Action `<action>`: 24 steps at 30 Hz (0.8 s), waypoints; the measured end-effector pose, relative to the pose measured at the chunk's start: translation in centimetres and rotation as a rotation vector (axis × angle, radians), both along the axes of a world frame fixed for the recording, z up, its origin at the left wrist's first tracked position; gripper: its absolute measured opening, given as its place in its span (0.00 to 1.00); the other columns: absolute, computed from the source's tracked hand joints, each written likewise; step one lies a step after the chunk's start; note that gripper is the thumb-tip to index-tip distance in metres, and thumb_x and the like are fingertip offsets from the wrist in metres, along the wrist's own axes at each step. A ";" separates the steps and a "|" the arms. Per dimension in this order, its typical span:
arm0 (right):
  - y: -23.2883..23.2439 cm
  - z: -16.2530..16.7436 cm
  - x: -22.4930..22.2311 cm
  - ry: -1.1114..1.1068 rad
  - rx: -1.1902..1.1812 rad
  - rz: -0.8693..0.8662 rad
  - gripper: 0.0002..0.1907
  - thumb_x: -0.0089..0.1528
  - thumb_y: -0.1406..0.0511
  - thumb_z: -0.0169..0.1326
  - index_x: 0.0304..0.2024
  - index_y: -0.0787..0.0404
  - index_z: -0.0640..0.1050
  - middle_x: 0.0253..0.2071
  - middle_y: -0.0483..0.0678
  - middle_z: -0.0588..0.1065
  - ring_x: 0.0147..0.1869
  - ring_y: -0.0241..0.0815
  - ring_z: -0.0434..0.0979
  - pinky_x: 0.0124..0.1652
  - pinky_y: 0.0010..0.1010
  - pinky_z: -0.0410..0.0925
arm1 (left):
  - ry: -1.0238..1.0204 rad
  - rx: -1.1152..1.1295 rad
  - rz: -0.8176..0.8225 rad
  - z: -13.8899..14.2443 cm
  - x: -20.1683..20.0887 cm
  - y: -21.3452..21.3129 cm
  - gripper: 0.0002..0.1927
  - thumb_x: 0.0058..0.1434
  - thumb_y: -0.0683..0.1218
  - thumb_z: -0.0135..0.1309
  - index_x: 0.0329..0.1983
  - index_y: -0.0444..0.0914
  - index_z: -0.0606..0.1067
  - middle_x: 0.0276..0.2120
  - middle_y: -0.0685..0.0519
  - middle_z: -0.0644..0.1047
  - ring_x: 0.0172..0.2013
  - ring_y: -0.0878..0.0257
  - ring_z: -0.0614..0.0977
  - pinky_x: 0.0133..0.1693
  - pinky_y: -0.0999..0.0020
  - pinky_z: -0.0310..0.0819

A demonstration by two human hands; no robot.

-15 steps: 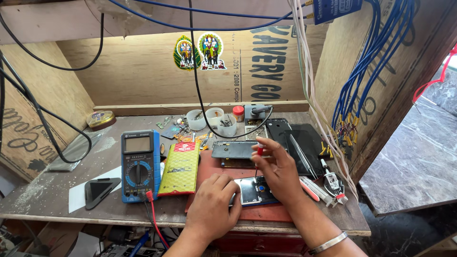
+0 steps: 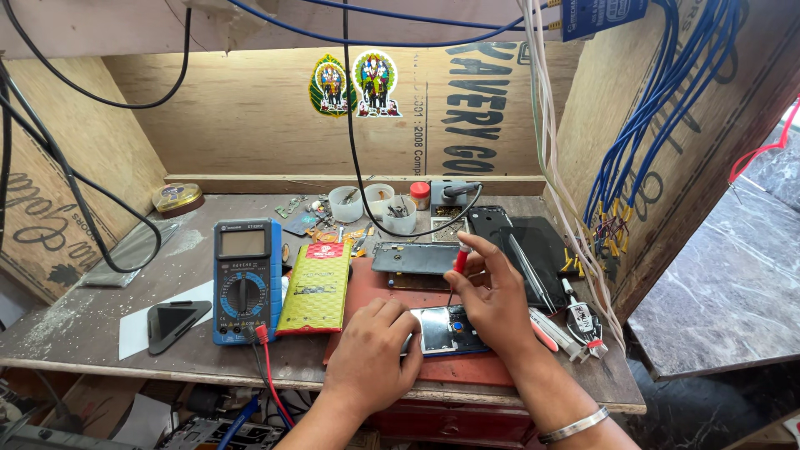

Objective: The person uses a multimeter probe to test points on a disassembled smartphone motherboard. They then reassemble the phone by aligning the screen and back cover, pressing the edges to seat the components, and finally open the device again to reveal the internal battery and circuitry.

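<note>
**Opened phone under both hands, screwdriver tip down on it**

Opened phone point(image 2: 446, 327) lies flat on the reddish-brown work mat point(image 2: 375, 283) near the front edge of the wooden bench point(image 2: 100, 317). Its left end is covered by the left hand point(image 2: 371, 354), its right end sits under the right hand point(image 2: 496, 296); only the middle stretch of the board shows between them.

Left to right across the bench: black triangular pick point(image 2: 171, 321) on white paper, blue multimeter point(image 2: 244, 279) with a red probe lead point(image 2: 268, 367) running off the front edge, yellow-green battery point(image 2: 317, 286) just beside the meter. Then the left hand, fingers curled down and pressing on the phone's left end, steadying it. Then the right hand, fingers pinched together around a red-handled screwdriver point(image 2: 457, 265), held near upright, tip touching the phone's exposed inside. Behind the hands, a grey phone frame point(image 2: 412, 257) lies across the mat's far edge. Right of the right hand: tweezers point(image 2: 525, 271) on a black back panel point(image 2: 542, 242).

Against half a second ago: both hands sit in much the same place, same grip on the screwdriver; the view has shifted a little, nothing on the bench has moved.
</note>
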State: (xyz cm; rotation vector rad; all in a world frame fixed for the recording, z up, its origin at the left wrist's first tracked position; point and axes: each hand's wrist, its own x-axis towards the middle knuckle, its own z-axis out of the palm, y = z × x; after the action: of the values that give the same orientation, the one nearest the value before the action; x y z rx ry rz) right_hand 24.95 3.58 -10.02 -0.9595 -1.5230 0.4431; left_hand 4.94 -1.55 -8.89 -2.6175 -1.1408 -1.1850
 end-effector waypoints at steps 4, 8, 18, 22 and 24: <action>-2.0 -2.4 -3.4 0.131 0.009 0.252 0.26 0.64 0.72 0.53 0.65 0.56 0.68 0.51 0.47 0.77 0.51 0.35 0.82 0.49 0.26 0.78 | 0.000 -0.022 0.010 -2.3 -3.8 -1.8 0.04 0.55 0.42 0.56 0.31 0.37 0.74 0.33 0.49 0.75 0.39 0.50 0.77 0.43 0.55 0.71; -1.2 -4.8 -1.5 -0.036 0.071 -0.024 0.31 0.59 0.72 0.64 0.63 0.56 0.70 0.47 0.51 0.73 0.45 0.38 0.79 0.39 0.27 0.78 | -0.002 -0.010 0.011 -4.5 -1.9 -1.7 0.04 0.55 0.42 0.57 0.31 0.37 0.74 0.33 0.48 0.75 0.39 0.49 0.77 0.43 0.55 0.70; 0.4 -9.6 -13.1 -0.083 0.065 -0.028 0.37 0.55 0.72 0.67 0.65 0.54 0.68 0.46 0.52 0.73 0.43 0.39 0.78 0.37 0.28 0.78 | -0.012 -0.003 0.001 -9.8 -13.3 0.2 0.04 0.55 0.42 0.57 0.31 0.37 0.74 0.33 0.48 0.74 0.39 0.49 0.77 0.43 0.55 0.71; 2.9 -12.7 -12.5 0.021 -0.034 0.132 0.32 0.62 0.73 0.56 0.68 0.51 0.67 0.46 0.50 0.77 0.46 0.38 0.82 0.45 0.28 0.77 | -0.017 0.009 0.006 -12.7 -12.9 2.9 0.04 0.55 0.42 0.57 0.31 0.37 0.74 0.33 0.48 0.74 0.39 0.49 0.77 0.42 0.54 0.71; 4.1 -14.2 -12.0 0.063 -0.020 0.286 0.31 0.65 0.74 0.49 0.70 0.52 0.64 0.52 0.49 0.78 0.52 0.38 0.84 0.51 0.28 0.76 | -0.020 0.007 0.013 -14.0 -12.6 4.1 0.04 0.55 0.42 0.57 0.31 0.37 0.74 0.33 0.48 0.74 0.39 0.49 0.77 0.42 0.54 0.71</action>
State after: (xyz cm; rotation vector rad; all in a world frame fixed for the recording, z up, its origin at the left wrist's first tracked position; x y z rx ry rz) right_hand 12.99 7.73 -24.19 -0.7371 -1.6065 0.6873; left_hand -7.64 2.55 -22.91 -2.5955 -1.1534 -1.2124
